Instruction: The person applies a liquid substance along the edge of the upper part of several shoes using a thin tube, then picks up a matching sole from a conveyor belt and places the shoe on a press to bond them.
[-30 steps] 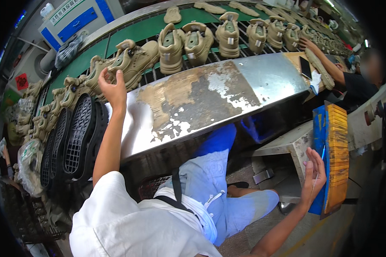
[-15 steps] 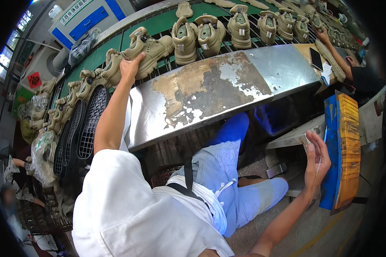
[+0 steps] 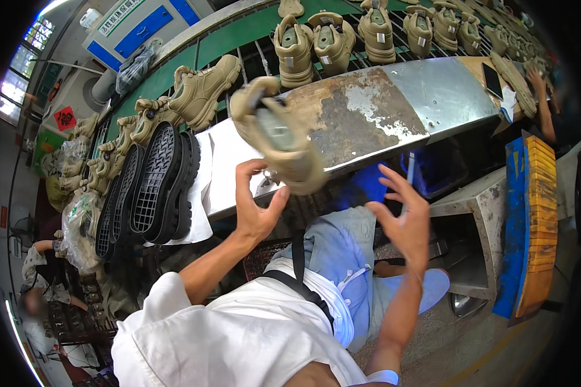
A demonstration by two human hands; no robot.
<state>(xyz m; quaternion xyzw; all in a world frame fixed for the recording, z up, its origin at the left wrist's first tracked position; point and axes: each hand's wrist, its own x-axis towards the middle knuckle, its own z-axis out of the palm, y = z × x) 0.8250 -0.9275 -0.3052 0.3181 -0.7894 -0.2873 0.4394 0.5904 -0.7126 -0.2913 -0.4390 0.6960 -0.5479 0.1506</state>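
Observation:
A beige lace-up shoe (image 3: 279,138), smeared by motion, is tilted above the front edge of the metal-topped bench, its heel toward me. Just below its heel is my left hand (image 3: 257,206), thumb and fingers apart in a curve; whether the fingertips touch the shoe is unclear. To the right my right hand (image 3: 403,226) is raised over my lap, fingers bent. It holds a slim pale pen-like stick (image 3: 411,169) that points upward; its tip is too small to make out.
Beige shoes (image 3: 294,51) stand along a green rack (image 3: 255,32) behind the bench (image 3: 445,97). Black treaded soles (image 3: 156,180) lean at the left. A phone (image 3: 492,80) lies at the bench's right end, near a blue-and-yellow board (image 3: 536,226). Another person's hand (image 3: 537,84) is far right.
My left hand has drawn back from the rack toward me, and a shoe has come over the bench with it. My right hand has moved left and up with the pen-like stick.

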